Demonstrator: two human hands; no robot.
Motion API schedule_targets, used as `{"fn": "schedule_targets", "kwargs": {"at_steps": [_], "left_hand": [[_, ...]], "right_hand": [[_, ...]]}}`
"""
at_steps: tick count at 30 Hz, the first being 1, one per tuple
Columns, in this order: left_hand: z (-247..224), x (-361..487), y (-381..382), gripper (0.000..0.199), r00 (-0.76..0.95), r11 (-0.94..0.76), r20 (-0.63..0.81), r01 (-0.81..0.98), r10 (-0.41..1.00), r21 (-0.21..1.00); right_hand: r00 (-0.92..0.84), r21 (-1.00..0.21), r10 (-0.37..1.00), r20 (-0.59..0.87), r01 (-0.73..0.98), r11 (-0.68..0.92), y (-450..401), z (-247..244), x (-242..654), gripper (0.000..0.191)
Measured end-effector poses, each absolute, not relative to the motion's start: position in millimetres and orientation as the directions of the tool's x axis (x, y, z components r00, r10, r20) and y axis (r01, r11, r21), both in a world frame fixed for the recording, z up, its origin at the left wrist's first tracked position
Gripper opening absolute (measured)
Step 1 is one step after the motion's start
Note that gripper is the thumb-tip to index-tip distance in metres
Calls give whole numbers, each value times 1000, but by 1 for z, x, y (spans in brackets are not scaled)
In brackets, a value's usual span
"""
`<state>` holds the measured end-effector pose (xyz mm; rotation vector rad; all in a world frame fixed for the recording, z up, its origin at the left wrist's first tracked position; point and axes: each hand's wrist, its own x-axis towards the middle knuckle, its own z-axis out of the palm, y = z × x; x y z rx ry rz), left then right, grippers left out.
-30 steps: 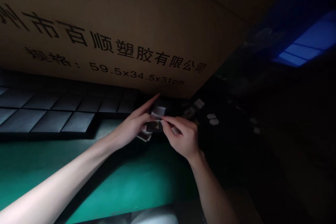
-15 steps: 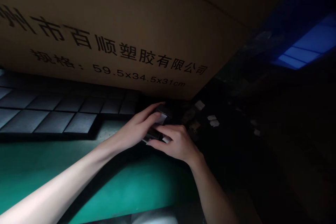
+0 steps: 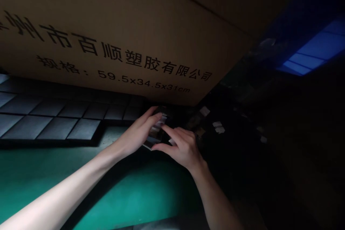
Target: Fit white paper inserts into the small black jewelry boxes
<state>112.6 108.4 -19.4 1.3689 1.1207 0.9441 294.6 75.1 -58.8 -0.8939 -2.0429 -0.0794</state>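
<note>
Close to the carton's lower right corner, my left hand (image 3: 138,133) grips a small dark box-like piece (image 3: 155,137) with a pale, shiny strip on its top; poor light hides its exact kind. Facing it from the right is my right hand (image 3: 184,147), its index finger reaching the piece's top and its thumb at the near edge. Behind those fingers a bit of something white shows, too covered to name. Rows of dark square boxes (image 3: 83,129) lie left of my hands on the green work surface (image 3: 129,187).
A large printed cardboard carton (image 3: 121,25) stands right behind my hands. Small white scraps (image 3: 218,127) lie in the dark area to the right. A blue reflective panel (image 3: 312,52) shows at the upper right.
My right index finger has straightened a little along the top of the piece, and more of the shiny strip shows. Both hands stay around the same spot; the view has shifted slightly.
</note>
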Motion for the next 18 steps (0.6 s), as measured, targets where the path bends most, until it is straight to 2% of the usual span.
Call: {"fn": "schedule_targets", "kwargs": {"at_steps": [2,5,10,13,16,18], "left_hand": [[-19,113,108,53,263,-23,-11,123,965,992],[-17,114,105,54,307,-108,59,145,950,984],[-19,115,100,58,296,-139,79,189,952,972],[-22,114,100,60,310,-142,79,186,947,972],[-27,114,103,61,324,-129,83,124,942,984],[-30,114,105,62,315,-116,81,93,946,989]], "right_hand": [[-348,-284,596,723,637,716,76,-62,294,62],[-372,-320,664,649,658,681,76,-67,291,67],[-333,-358,722,607,696,622,72,-70,283,61],[-284,-458,778,561,676,577,70,-66,281,58],[-284,-523,817,502,652,548,70,-63,283,71],[-280,-526,809,517,641,559,70,-63,285,79]]}}
